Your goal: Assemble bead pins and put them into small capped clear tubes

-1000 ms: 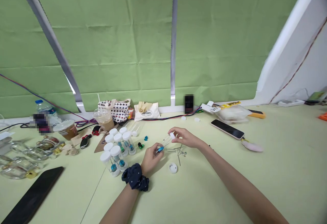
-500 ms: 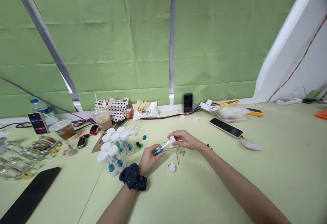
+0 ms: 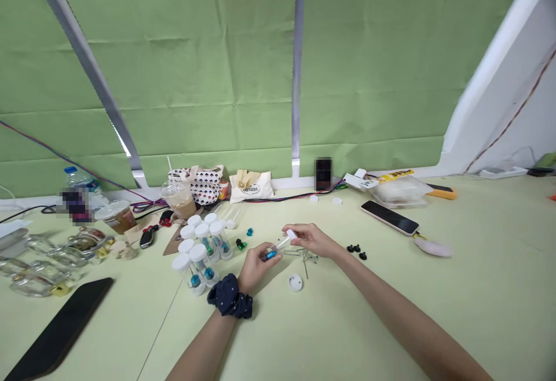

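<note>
A clear tube (image 3: 282,243) with a blue piece (image 3: 271,254) inside lies tilted between my hands. My left hand (image 3: 256,266) is closed around its lower end. The fingers of my right hand (image 3: 313,240) pinch the white cap (image 3: 291,235) at the upper end. Below them on the table are thin metal pins (image 3: 305,262) and a loose white cap (image 3: 295,282). Several capped tubes (image 3: 204,253) with blue and green pieces stand to the left. Near them lie a green piece (image 3: 240,244) and a small blue piece (image 3: 249,231).
Black pieces (image 3: 356,249) lie beside my right forearm, and a phone (image 3: 390,218) is farther right. Drink cups (image 3: 180,200) and a cream bag (image 3: 251,186) stand behind. A black slab (image 3: 61,329) and glass bottles (image 3: 39,277) occupy the left.
The view has shifted slightly, so the table items appear farther right. My hands keep hold of the tube and its cap. The black pieces beside my right forearm now show more fully.
</note>
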Motion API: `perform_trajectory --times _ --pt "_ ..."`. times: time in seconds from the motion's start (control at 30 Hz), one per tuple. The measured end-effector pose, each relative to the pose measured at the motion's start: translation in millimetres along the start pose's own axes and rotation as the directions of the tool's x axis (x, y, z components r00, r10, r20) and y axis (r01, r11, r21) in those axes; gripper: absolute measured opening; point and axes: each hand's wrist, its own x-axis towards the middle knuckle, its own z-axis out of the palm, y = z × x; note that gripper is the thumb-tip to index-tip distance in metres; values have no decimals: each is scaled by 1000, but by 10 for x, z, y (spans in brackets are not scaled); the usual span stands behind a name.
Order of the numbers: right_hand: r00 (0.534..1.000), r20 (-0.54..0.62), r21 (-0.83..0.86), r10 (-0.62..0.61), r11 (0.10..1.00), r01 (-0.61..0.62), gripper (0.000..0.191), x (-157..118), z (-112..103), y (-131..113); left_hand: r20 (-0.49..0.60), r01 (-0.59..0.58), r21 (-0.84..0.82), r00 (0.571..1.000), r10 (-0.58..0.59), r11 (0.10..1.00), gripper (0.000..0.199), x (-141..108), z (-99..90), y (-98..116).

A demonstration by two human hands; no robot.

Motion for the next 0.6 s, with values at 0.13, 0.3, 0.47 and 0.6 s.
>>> perform_trajectory --times 0.13,0.3,0.47,0.6 --pt "997 -46 -64 -55 997 52 46 131 181 -172 -24 -13 0 1000 13 1000 29 -5 33 -12" --pt "978 41 -253 -207 944 210 42 425 490 -497 -159 -85 17 984 87 996 19 21 21 -61" --pt "964 85 -333 -254 904 268 50 552 657 -495 -382 -145 103 908 174 984 32 40 -20 -73" --pt "989 -7 -357 -149 924 137 52 479 703 -392 -491 -168 217 833 256 962 63 26 0 23"
